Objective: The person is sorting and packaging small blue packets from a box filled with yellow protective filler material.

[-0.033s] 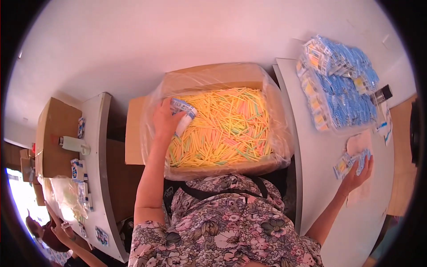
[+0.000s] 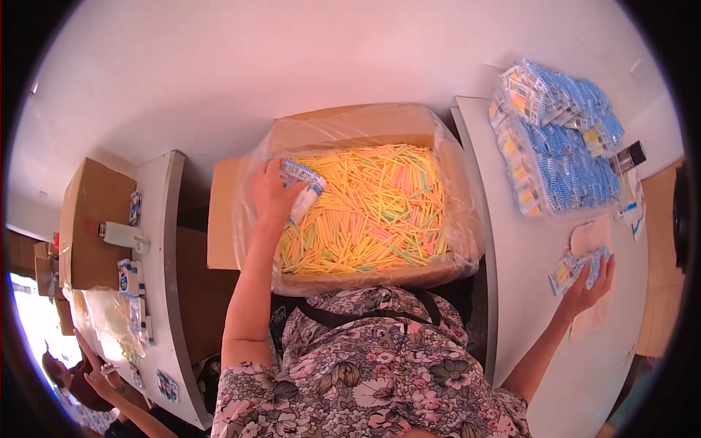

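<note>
My left hand (image 2: 272,196) is closed around a blue-and-white printed packet (image 2: 307,184) over the left side of a cardboard box (image 2: 328,123). Thin yellow, pink and green sticks (image 2: 380,212) fill this box, which has a clear plastic liner (image 2: 464,182). On the right table, my right hand (image 2: 584,293) grips small blue-and-white packets (image 2: 564,274) beside a pale pink cloth (image 2: 590,235). How many packets each hand holds is hard to make out.
Beyond my right hand, a clear plastic tub (image 2: 527,197) is packed with similar packets, near a dark-capped bottle (image 2: 629,155). The left table (image 2: 162,241) carries a cardboard box (image 2: 98,219), a pale green bottle (image 2: 123,235) and more packets. Another person's hand (image 2: 102,381) is at lower left.
</note>
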Available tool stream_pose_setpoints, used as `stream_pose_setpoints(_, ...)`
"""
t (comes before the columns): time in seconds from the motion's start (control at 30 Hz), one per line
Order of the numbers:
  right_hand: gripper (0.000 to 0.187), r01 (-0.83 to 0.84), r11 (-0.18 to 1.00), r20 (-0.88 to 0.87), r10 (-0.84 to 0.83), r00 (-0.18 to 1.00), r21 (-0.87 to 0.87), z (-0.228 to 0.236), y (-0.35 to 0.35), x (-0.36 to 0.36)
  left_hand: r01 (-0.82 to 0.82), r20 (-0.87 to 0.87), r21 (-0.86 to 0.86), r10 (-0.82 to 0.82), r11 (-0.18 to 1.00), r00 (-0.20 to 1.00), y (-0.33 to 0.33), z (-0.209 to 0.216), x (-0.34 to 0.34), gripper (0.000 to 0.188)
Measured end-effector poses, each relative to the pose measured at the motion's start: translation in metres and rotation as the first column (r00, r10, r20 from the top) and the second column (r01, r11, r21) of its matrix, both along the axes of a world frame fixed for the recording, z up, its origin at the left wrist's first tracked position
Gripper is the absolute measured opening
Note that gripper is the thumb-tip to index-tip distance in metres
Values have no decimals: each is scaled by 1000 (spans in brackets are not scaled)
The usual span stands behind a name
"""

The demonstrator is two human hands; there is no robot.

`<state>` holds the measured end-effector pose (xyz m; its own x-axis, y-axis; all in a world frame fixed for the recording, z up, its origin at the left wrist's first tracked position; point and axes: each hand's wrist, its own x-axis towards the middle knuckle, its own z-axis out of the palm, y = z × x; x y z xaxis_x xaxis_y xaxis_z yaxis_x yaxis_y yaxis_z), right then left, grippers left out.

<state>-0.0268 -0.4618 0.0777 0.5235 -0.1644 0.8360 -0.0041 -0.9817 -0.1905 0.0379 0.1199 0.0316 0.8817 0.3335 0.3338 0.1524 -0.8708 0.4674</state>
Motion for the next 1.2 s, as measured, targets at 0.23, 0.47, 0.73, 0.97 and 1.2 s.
stream_pose_setpoints(0.23,30,-226,971,44,230,972,-79,24,64,21,-90,68,-443,134,892,989,23,-17,5,33)
stream_pose_setpoints(0.47,21,-669,743,-57,668,742,-20,24,169,41,93,202,-476,5,875,979,-1,26,0,11)
stream_pose_setpoints(0.73,24,-675,291,-265,953,144,678,9,342,104,448,250,-776,-435,444,865,-56,48,-7,12)
stream_pose_setpoints(0.97,17,-960,200,-695,719,9,195,-15,343,105,380,315,-872,-241,309,918,-23,15,-8,18)
stream_pose_setpoints(1.2,23,-969,-35,-833,519,190,-243,-25,368,94,415,417,-862,-60,291,907,-24,-11,-4,16)
